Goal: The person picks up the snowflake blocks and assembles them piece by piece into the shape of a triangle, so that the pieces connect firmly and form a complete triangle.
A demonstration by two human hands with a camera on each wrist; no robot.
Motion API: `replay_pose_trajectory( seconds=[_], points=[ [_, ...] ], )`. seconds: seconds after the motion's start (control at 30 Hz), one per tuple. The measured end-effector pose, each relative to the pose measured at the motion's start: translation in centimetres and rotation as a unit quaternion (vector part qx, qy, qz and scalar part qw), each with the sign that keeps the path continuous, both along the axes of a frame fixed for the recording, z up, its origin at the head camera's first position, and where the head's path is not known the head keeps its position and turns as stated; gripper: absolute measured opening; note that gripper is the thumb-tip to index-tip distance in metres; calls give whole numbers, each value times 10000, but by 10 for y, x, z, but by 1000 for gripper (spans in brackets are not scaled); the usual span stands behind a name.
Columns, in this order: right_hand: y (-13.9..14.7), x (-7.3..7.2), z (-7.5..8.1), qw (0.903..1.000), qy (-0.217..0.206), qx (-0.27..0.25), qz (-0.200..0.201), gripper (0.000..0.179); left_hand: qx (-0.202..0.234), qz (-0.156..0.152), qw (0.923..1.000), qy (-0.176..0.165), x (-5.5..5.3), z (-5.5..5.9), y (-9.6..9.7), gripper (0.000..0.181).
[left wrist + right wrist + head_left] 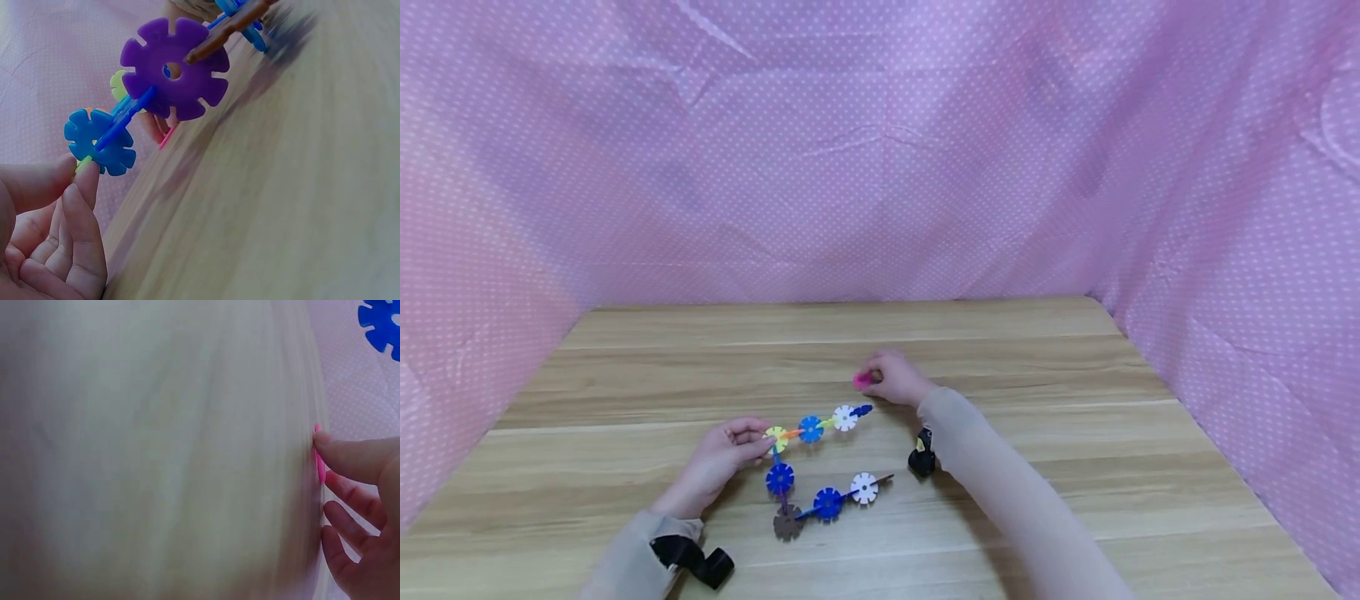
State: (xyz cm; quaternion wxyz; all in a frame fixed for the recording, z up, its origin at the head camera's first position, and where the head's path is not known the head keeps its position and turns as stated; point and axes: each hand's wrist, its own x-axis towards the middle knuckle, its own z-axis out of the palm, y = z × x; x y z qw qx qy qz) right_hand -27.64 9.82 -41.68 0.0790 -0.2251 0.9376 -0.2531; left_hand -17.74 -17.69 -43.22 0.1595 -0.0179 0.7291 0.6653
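A chain of notched plastic snowflake discs joined edge to edge bends in an open U over the table in the head view. My left hand [722,458] pinches a yellow-green disc [777,439] at its left corner between thumb and fingertips. From there one arm runs through a light-blue disc [811,429] and a white disc [845,418] to a dark-blue end. The other passes a purple disc [175,69] and a brown disc [787,523]. Beyond the chain, my right hand [895,379] holds a pink disc [862,381] by its edge, close to the tabletop.
The wooden table [1037,350] has its far edge against a pink dotted cloth [880,167], which also hangs at both sides. Black camera straps sit on the left wrist [692,560] and right wrist [922,454].
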Motion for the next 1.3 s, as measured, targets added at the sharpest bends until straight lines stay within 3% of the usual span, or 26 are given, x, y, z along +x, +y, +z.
replay_pose_trajectory(
  seconds=[0.2,0.53,0.73,0.87,0.97,1.03,1.2,1.3],
  points=[
    [7,1,-1,9998,121,-121,-88,11,-17,-8,10000,21,1,0,1,20],
    [21,14,4,9994,-141,-294,130,6,0,34,9999,154,2,1,3,15],
    [29,19,1,9960,-412,-797,41,18,-29,150,9999,74,3,1,4,24],
    [36,25,-4,9881,-785,-1299,-264,14,-144,257,9996,24,4,0,6,32],
    [43,34,-5,9769,-1128,-1716,-596,12,-193,363,9992,-20,4,0,8,35],
    [47,42,-4,9639,-1454,-2077,-816,14,-200,431,9989,-19,3,0,9,35],
    [54,57,-8,9145,-2462,-3060,-968,12,-202,556,9982,-25,3,1,12,34],
    [58,63,-13,8927,-2820,-3400,-891,11,-208,533,9984,-8,3,2,14,36]
  ],
)
